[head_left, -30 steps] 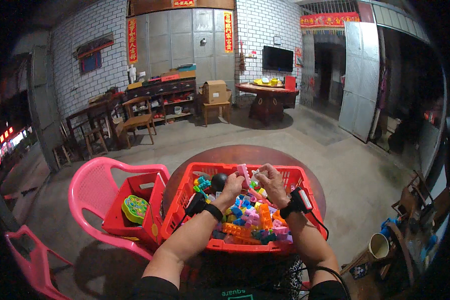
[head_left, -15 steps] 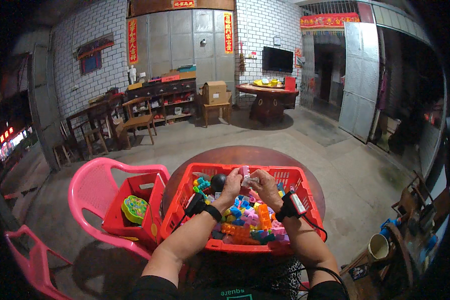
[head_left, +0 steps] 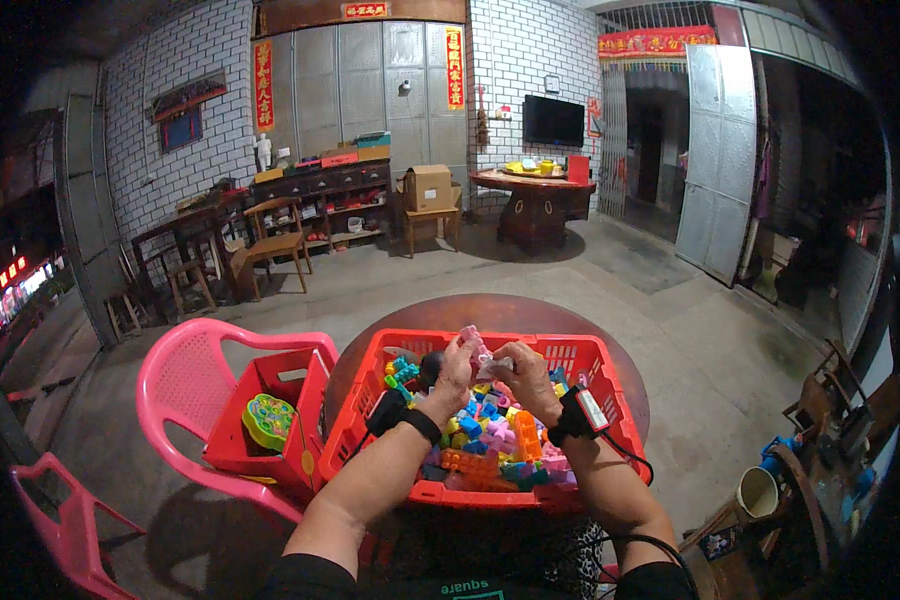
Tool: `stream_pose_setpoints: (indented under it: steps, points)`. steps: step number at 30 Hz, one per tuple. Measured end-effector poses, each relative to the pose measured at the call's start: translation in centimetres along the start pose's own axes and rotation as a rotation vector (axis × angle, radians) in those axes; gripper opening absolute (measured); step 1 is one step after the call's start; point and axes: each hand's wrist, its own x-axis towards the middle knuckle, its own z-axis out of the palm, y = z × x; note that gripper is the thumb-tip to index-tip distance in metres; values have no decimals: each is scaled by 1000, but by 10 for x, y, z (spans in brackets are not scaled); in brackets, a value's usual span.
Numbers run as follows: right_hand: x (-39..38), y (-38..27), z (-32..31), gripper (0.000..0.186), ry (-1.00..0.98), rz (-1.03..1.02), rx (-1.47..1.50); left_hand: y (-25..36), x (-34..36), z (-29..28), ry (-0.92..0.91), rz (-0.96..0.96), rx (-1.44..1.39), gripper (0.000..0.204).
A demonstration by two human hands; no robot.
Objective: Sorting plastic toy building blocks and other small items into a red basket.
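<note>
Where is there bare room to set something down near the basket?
The round table shows a bare strip beyond the far rim of the basket and a sliver between basket and red box. Crowded: the basket, heaped with blocks, and the pink chair under that box.

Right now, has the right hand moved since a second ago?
Yes: the right hand has shifted left and lower in view, judged against the red basket.

A round, dark reddish-brown table [head_left: 510,306] carries a wide red plastic basket [head_left: 500,497] with slotted walls. The basket sits directly on the tabletop — bare wood showing beyond its far rim and at both sides — while its front hides the near edge.
</note>
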Motion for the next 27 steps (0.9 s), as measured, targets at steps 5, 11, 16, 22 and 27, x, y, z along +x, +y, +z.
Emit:
stream_pose_setpoints:
  steps: [5,11,16,22,27]
  points:
    - [-3,14,5,17,-22,40,36,-8,6,-8,-101,10,-92,24]
    - [-4,25,-1,13,3,233,227,12,-17,14,-156,-136,194,28]
    - [5,16,-18,15,168,415,382,2,-12,10,-366,-240,162,25]
    - [4,27,-16,14,126,344,183,2,-13,9,-317,-196,360,30]
    - [3,16,-15,13,33,468,426,0,-13,9,-164,-50,353,34]
